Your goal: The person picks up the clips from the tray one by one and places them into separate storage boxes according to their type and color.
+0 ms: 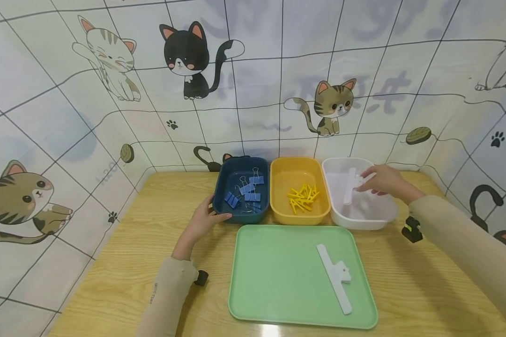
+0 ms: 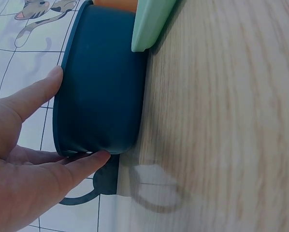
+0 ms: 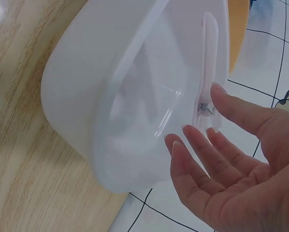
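Observation:
In the head view, my left hand (image 1: 203,219) rests against the near left corner of a dark blue bin (image 1: 246,218). Its thumb touches the rim and its straight fingers lie along the outer side, as the left wrist view shows. My right hand (image 1: 381,180) reaches into a white bin (image 1: 364,223) on the right. Thumb and fingertips pinch the handle of a long white bag clip (image 1: 349,189), which stands tilted near the bin's left wall. Another white bag clip (image 1: 334,278) lies slanted on a green tray (image 1: 278,276).
Several blue binder clips (image 1: 253,196) lie in the dark blue bin. Between the two outer bins stands a yellow bin (image 1: 297,171) with several yellow clothespins (image 1: 303,199). The bins line up along a cat-patterned wall (image 1: 257,93), behind the tray on a wooden table (image 1: 164,201).

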Tool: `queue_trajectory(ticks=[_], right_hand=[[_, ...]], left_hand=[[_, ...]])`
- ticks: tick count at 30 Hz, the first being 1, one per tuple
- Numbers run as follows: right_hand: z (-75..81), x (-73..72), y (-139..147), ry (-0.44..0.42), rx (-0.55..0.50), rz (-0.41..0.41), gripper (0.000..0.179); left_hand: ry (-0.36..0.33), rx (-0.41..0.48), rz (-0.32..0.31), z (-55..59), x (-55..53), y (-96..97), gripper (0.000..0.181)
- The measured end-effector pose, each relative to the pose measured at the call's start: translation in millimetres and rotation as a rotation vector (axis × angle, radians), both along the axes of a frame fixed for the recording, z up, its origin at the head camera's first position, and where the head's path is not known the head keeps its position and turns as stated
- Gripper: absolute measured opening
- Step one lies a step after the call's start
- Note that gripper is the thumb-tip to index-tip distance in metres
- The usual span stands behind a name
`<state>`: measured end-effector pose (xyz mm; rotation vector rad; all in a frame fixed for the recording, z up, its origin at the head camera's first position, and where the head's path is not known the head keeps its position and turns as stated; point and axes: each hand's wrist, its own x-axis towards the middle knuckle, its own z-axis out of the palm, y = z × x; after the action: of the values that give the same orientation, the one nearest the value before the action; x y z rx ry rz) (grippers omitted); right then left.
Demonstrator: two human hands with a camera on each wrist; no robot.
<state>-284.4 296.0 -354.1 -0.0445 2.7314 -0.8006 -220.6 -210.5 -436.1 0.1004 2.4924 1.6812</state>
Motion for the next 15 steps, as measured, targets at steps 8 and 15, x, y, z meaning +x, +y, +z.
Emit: queue_trajectory(ticks=[8,15], right_hand=[[0.7,-3.8,-4.5,0.000,0.022,-0.003,0.064],[-0.5,-4.4,-3.7,0.012,0.032,-0.004,0.063]], left_hand=[[0.000,-0.004,0.002,-1.0,-1.5,-0.4,0.086],[-0.004,-0.008,0.002,-0.6,-1.1,-1.0,0.088]])
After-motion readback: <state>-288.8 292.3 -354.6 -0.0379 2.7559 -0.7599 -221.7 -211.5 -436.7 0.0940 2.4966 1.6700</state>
